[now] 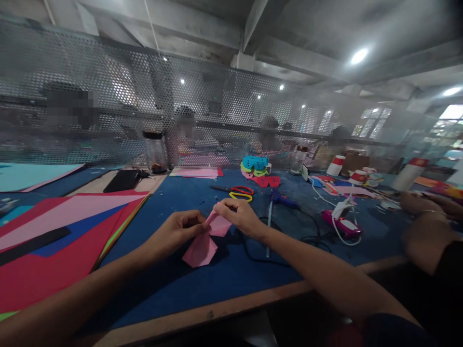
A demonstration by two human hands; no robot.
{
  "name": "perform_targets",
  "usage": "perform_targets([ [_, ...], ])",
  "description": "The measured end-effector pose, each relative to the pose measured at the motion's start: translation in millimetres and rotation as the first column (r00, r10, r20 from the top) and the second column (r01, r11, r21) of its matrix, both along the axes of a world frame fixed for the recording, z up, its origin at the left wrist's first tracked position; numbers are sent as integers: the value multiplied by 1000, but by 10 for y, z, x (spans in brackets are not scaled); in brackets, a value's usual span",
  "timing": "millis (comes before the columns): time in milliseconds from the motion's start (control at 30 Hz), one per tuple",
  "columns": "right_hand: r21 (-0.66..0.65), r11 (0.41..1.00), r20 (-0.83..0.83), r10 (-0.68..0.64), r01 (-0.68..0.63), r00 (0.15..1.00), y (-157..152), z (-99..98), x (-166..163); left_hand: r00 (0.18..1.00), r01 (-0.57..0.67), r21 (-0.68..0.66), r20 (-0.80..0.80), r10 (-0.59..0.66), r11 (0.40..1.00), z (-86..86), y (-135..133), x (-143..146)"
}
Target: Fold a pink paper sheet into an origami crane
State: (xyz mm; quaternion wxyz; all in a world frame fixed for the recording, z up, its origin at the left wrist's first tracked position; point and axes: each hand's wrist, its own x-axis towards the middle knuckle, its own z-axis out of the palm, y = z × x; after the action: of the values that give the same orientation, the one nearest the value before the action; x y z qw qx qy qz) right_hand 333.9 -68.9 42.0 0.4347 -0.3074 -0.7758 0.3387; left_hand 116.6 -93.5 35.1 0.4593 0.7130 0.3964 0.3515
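Both my hands hold a folded pink paper piece (206, 241) just above the blue table mat (224, 279). My left hand (179, 231) pinches its left side with fingers closed on the fold. My right hand (237, 216) grips the upper flap from above, fingers curled shut on it. The lower part of the paper hangs down toward the mat.
Stacked red, pink and blue paper sheets (54, 236) lie at left with a black strip. Scissors (238, 192), a glue gun (282, 198) with cable, a pink device (343, 224), bottles and coloured cut-outs (256, 166) sit farther back. Another person's arm (427, 226) rests at right. A perforated screen (144, 111) stands behind.
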Motion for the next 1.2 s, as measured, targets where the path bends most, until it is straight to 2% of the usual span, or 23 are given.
perform_targets([
  [200,46,998,63,-50,47,997,-27,8,-9,1000,7,23,-20,-6,1000,23,-18,11],
  [467,7,998,-6,-57,57,998,15,-9,-11,999,13,-18,38,-12,1000,0,14,2],
  [700,50,979,-123,-190,197,974,74,68,59,995,-98,24,37,97,995,44,16,-35],
  [900,80,935,-186,-326,345,927,140,129,138,988,-78,-19,133,80,997,57,36,-66],
  [1067,90,923,-213,-348,373,913,205,99,173,973,-101,-78,200,115,992,53,48,-88],
  [1200,89,918,-204,-362,386,909,223,82,185,972,-116,-93,195,132,989,55,58,-87],
])
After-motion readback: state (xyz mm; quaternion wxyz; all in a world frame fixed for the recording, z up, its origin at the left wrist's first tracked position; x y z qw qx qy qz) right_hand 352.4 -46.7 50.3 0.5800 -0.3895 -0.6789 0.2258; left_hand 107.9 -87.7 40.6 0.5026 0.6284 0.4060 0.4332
